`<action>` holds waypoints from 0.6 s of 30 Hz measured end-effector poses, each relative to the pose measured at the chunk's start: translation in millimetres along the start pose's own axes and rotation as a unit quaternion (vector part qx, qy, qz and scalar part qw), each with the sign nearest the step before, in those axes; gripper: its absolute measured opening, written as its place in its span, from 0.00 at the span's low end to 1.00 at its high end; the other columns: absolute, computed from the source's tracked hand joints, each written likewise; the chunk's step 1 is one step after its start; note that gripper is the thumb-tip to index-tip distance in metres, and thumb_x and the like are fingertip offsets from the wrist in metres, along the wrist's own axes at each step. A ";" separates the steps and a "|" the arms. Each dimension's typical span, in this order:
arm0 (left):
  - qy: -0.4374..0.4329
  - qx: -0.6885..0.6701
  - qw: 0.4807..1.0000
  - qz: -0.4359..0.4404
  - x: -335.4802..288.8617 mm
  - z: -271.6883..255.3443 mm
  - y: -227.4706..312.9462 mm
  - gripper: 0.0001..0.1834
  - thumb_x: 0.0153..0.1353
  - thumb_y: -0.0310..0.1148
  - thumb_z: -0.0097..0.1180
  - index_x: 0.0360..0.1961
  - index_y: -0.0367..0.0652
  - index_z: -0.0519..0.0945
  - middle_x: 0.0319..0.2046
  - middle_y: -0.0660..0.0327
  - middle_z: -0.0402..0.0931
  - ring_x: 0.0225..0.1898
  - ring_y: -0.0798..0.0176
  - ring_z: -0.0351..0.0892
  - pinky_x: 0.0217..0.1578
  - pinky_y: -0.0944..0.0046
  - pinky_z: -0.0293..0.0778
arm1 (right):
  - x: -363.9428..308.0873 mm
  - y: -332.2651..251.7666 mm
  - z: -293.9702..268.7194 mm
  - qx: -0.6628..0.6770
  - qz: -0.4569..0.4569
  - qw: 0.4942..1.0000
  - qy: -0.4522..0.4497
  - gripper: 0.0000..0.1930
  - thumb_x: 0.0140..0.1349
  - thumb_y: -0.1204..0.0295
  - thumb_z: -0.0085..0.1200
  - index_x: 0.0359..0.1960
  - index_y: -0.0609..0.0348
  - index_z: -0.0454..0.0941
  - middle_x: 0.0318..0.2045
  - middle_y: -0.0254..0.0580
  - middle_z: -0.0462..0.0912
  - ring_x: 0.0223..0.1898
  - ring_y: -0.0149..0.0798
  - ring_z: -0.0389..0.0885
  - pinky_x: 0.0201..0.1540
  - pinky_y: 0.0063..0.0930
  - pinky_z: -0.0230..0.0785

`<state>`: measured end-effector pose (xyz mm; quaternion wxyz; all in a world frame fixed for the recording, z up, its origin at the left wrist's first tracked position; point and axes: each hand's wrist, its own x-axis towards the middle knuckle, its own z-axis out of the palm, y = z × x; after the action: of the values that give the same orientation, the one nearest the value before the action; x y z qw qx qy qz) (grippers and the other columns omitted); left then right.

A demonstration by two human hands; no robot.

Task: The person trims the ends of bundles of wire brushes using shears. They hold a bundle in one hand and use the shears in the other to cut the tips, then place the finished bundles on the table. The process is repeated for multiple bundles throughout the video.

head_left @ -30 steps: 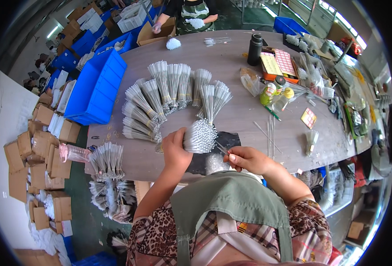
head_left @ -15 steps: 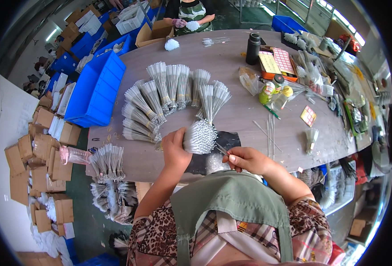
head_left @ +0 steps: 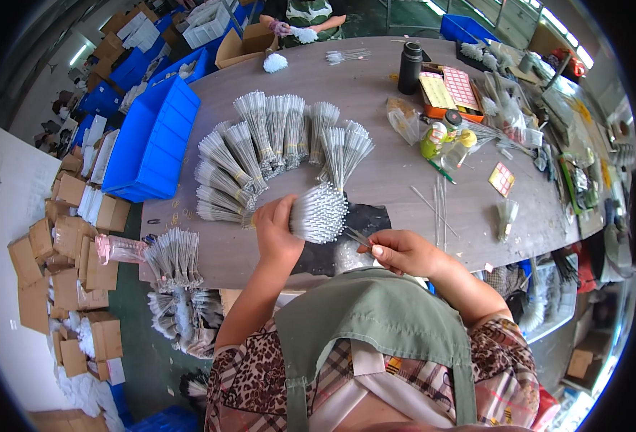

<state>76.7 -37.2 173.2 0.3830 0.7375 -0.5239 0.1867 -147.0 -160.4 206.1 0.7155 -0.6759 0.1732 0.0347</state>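
Note:
My left hand (head_left: 277,229) is wrapped round a thick bundle of thin wire brushes (head_left: 320,213), their pale tips facing me. In my right hand (head_left: 404,252) is a pair of metal tweezers (head_left: 359,236), pinched between thumb and fingers. The tweezers' points are close to the bundle's right edge; whether they touch it I cannot tell. Beneath lies a black mat (head_left: 368,222), with a clear plastic piece (head_left: 348,255) at its near edge. Just beyond the held bundle stands another brush bundle (head_left: 345,153). Several banded bundles (head_left: 242,155) form an arc to the left and behind.
A blue crate (head_left: 152,140) stands at the table's left edge. More brushes (head_left: 174,258) lie near left by a pink bottle (head_left: 120,250). To the right are a black flask (head_left: 410,68), small bottles (head_left: 433,140) and loose wires (head_left: 440,209). Across the table, a person (head_left: 307,18) holds something white.
The whole view has shifted slightly, with the table appearing higher. Both hands keep their grips, and the tweezers stay beside the bundle.

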 end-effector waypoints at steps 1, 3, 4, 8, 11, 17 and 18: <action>0.002 0.001 1.000 0.006 1.9 -1.7 0.4 0.20 0.39 0.27 0.59 0.39 0.43 0.75 0.31 0.59 0.76 0.35 0.55 0.73 0.40 0.58 0.62 | -0.4 -0.7 -0.3 -0.009 -0.001 1.000 -0.001 0.21 0.65 0.54 0.43 0.44 0.60 0.74 0.19 0.26 0.66 0.20 0.20 0.62 0.22 0.17 0.57; 0.007 -0.001 1.000 0.016 4.3 -2.1 -0.9 0.20 0.39 0.27 0.59 0.39 0.44 0.75 0.31 0.60 0.75 0.35 0.55 0.73 0.40 0.58 0.62 | -0.6 -1.5 -0.9 -0.045 -0.004 0.999 0.004 0.21 0.64 0.54 0.43 0.44 0.61 0.74 0.20 0.28 0.68 0.22 0.22 0.63 0.24 0.19 0.59; 0.011 -0.003 1.000 0.019 4.8 -1.5 -1.8 0.20 0.39 0.27 0.59 0.39 0.44 0.75 0.31 0.60 0.75 0.35 0.55 0.73 0.41 0.58 0.61 | -0.9 -2.0 -1.0 -0.063 -0.005 0.998 0.006 0.21 0.64 0.54 0.43 0.44 0.61 0.74 0.20 0.29 0.69 0.23 0.22 0.64 0.25 0.19 0.60; 0.019 0.002 1.000 0.022 5.0 -1.4 -5.0 0.20 0.39 0.27 0.59 0.39 0.44 0.75 0.31 0.60 0.75 0.36 0.55 0.73 0.41 0.58 0.61 | 0.4 -6.2 -0.4 -0.110 -0.035 0.993 0.008 0.22 0.64 0.54 0.44 0.44 0.63 0.73 0.24 0.35 0.73 0.28 0.27 0.68 0.32 0.24 0.63; 0.019 -0.009 0.999 0.026 8.3 -4.5 -3.4 0.20 0.39 0.26 0.59 0.39 0.45 0.75 0.32 0.60 0.75 0.36 0.55 0.73 0.41 0.58 0.61 | 2.0 -2.5 -0.2 -0.118 -0.055 0.991 0.011 0.22 0.64 0.55 0.45 0.43 0.64 0.73 0.26 0.39 0.75 0.30 0.29 0.69 0.34 0.27 0.65; 0.022 -0.011 0.999 0.042 9.5 -5.9 -5.0 0.20 0.38 0.26 0.59 0.39 0.45 0.75 0.32 0.60 0.75 0.37 0.55 0.73 0.42 0.58 0.61 | 2.0 -1.2 0.1 -0.126 -0.072 0.989 0.022 0.21 0.63 0.56 0.45 0.43 0.64 0.73 0.26 0.41 0.76 0.30 0.31 0.71 0.35 0.27 0.65; 0.022 -0.014 0.999 0.043 9.6 -5.9 -5.5 0.21 0.38 0.26 0.59 0.39 0.45 0.75 0.32 0.60 0.75 0.37 0.55 0.73 0.42 0.58 0.61 | 2.4 0.8 -0.5 -0.125 -0.078 0.989 0.018 0.21 0.63 0.56 0.45 0.43 0.64 0.73 0.26 0.41 0.76 0.30 0.32 0.71 0.35 0.27 0.65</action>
<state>86.1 -37.9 181.5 0.3961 0.7047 -0.5491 0.2120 -145.1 -161.3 204.6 0.6228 -0.7718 0.1276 -0.0120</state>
